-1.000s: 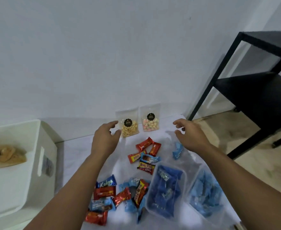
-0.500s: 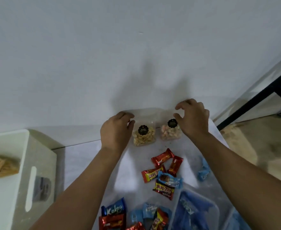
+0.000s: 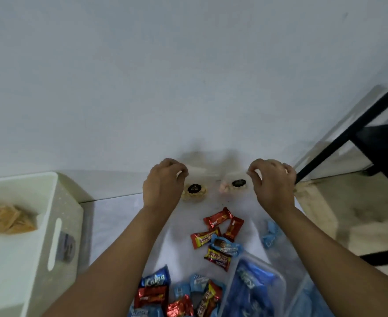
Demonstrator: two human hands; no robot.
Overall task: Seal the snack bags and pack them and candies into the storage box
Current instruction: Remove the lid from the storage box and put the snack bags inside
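Two clear snack bags stand against the white wall at the far edge of the white surface (image 3: 119,225). The left snack bag (image 3: 194,191), holding pale yellow pieces behind a round black label, is pinched at its top edge by the left hand (image 3: 162,186); the fingers are curled, and the grip closes on the clear film just above the label. The right snack bag (image 3: 234,185), holding pink and white pieces behind a similar black label, is pinched at its upper right corner by the right hand (image 3: 272,181), with thumb and fingertips pressed together on the film. Whether either bag's closure is sealed cannot be determined. Nearer the viewer, loose candies (image 3: 218,236) in red, yellow and blue wrappers lie scattered between the two forearms, with a second cluster (image 3: 165,294) at the lower edge of the view. Clear tubs of blue-wrapped candies (image 3: 254,291) sit at lower right, beneath the right forearm. The white storage box (image 3: 58,225) stands at the left, well apart from both hands; one bag of orange-tan snacks (image 3: 7,219) with a black label lies inside it. A black metal frame (image 3: 360,138) stands at the right.
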